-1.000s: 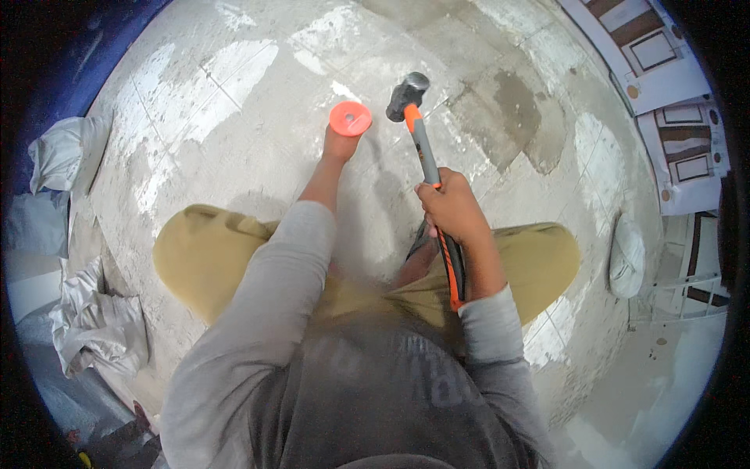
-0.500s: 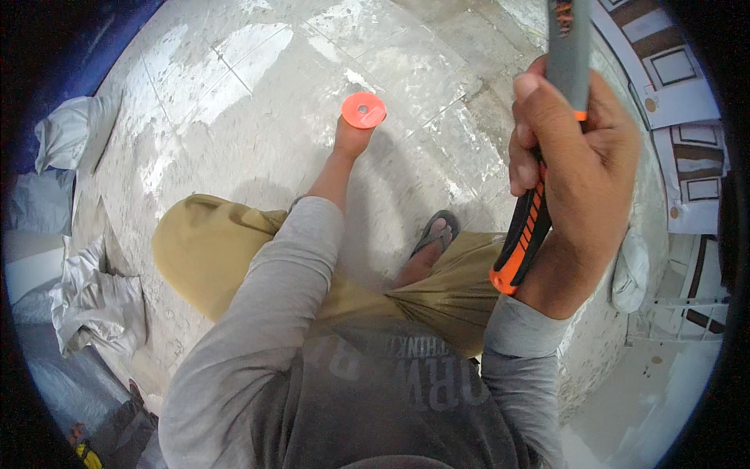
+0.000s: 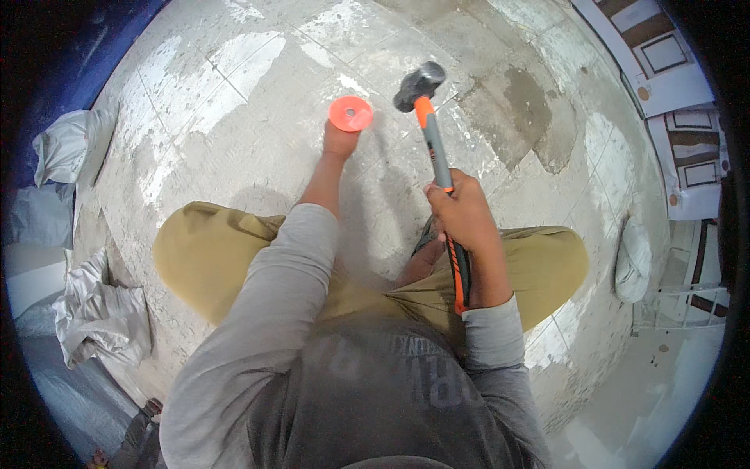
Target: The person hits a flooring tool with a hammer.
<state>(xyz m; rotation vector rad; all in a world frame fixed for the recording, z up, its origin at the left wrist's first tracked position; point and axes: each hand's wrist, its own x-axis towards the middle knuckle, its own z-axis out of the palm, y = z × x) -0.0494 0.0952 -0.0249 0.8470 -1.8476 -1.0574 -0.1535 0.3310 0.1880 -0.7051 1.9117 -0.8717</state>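
Observation:
My left hand (image 3: pixel 341 141) is closed beneath a round coral-orange hand guard (image 3: pixel 363 115) with a small metal end at its centre. It looks like a guarded chisel seen end-on; its lower part is hidden by the guard and hand. My right hand (image 3: pixel 467 215) grips a club hammer (image 3: pixel 435 148) by its grey, orange and black handle. The hammer's dark metal head is raised, to the right of the guard and apart from it. Below both tools lies the worn tile floor (image 3: pixel 258 141), patched with white and grey.
Crumpled silvery sacks (image 3: pixel 101 313) and a pale bag (image 3: pixel 74 148) lie along the left side. At the right are a white sack (image 3: pixel 633 262), a white wire rack (image 3: pixel 680 309) and printed white panels (image 3: pixel 672 55). My bent legs (image 3: pixel 211 250) frame the work area.
My right hand has swung the hammer down and to the left from high on the right, bringing its head into view. The left hand and guard have shifted slightly left.

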